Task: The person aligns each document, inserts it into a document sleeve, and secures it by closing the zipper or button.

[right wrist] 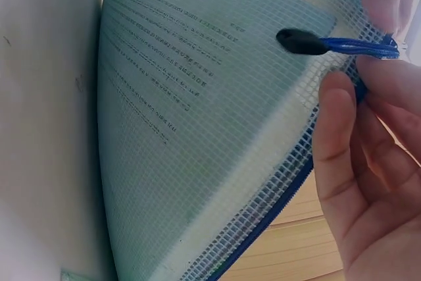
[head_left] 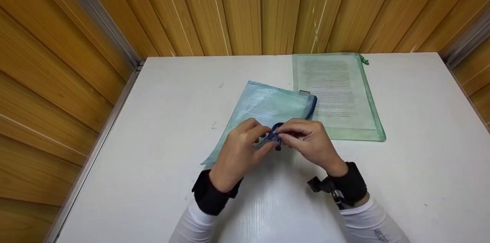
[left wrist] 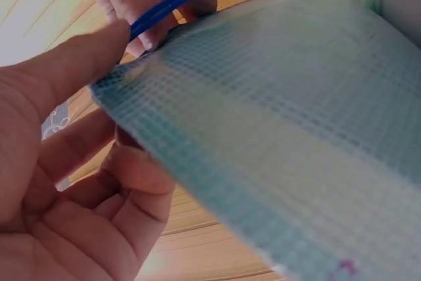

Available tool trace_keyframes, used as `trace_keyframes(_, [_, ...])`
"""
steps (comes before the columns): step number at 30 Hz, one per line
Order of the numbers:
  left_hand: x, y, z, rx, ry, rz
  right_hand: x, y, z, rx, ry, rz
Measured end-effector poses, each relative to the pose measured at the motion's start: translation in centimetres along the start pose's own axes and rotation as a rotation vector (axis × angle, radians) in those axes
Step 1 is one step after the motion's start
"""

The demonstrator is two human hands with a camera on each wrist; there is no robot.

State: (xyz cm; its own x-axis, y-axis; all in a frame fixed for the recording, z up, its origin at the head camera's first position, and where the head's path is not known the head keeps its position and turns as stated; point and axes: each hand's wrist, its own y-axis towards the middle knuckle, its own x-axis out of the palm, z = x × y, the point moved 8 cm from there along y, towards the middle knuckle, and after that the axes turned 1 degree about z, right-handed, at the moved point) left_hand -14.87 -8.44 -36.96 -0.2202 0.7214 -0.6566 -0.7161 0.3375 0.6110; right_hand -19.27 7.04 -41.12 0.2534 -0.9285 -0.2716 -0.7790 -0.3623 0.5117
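A light-blue mesh zipper pouch with printed paper inside is raised at its near corner, its far end toward the green pouch. My left hand pinches that corner between thumb and fingers. Facing it, my right hand pinches the dark-blue zipper end at the same corner, the fingertips of both hands close together. From there a zipper pull of blue cord with a black tip sticks out over the mesh. The blue zipper runs along the pouch's edge. Fingers partly hide the slider.
A green mesh zipper pouch holding printed paper lies flat at the back right, partly overlapped by the blue one. Both rest on a white table. Wood-patterned panels stand behind and at the sides.
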Motion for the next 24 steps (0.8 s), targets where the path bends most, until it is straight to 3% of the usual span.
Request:
trace_keyframes(6, [-0.1, 0.0, 0.3, 0.034, 0.005, 0.06, -0.1, 0.0, -0.6, 0.003, -0.035, 0.001])
trace_keyframes(24, [-0.3, -0.2, 0.8, 0.082, 0.012, 0.128, 0.1, -0.2, -3.3, -0.197, -0.169, 0.015])
